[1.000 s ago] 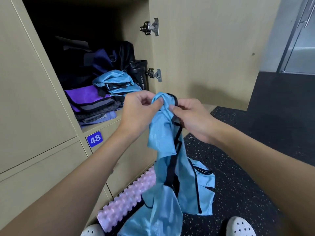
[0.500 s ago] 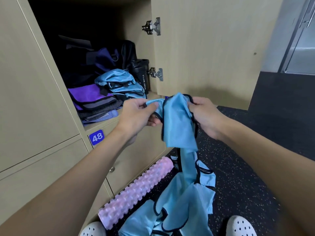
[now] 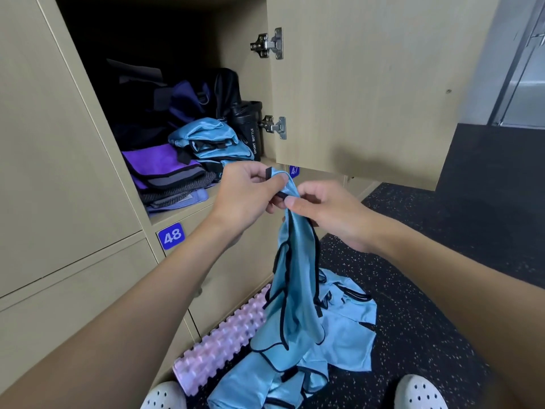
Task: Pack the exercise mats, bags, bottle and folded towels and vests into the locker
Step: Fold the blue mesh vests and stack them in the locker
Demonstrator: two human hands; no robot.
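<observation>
At the centre of the frame, both hands work on one light-blue vest [image 3: 295, 276] with black trim. The left hand [image 3: 250, 193] pinches its top edge between thumb and fingers. The right hand [image 3: 324, 211], just beside it, has its fingers curled round the same bunched cloth. The rest of the vest hangs straight down towards the floor [image 3: 427, 290], unfolded.

Up and to the left, the locker [image 3: 182, 215] stands with its door [image 3: 368, 84] swung wide. Much is already inside:
- a stack of folded towels [image 3: 165, 169], purple on top, at the front of the shelf
- a pile of folded vests [image 3: 212, 140] just right of them
- a black sport bottle [image 3: 250, 128] upright by the lower hinge
- dark and purple bags [image 3: 185, 95] at the back

Whether any exercise mat lies in that dark back part cannot be told.

Towards the bottom of the frame, more loose vests [image 3: 345, 335] lie crumpled on the floor. A pink knobbed roller [image 3: 224, 343] rests against the lower lockers beside them.

By this showing the task is well past halfway. Bags, bottle and towels look packed. What seems left is folding the held vest, then the ones on the floor, adding them to the pile, and probably stowing the roller.
</observation>
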